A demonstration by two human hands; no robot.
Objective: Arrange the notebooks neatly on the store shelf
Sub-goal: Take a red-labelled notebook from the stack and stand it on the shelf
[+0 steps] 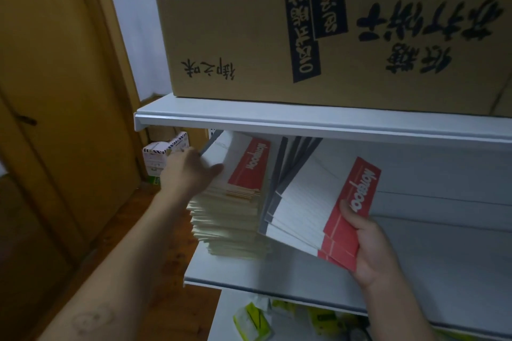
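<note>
My right hand [371,246] pinches a fanned bundle of notebooks [318,207] by its red corner, thumb on top, tilted above the white shelf [277,277] just beside the stack [235,207] standing at its left end. My left hand [188,171] lies on that stack's top left edge, thumb out over the cover; the fingers' curl I cannot tell. I judge I'm mid-placement: next, square the bundle and lower it level.
</note>
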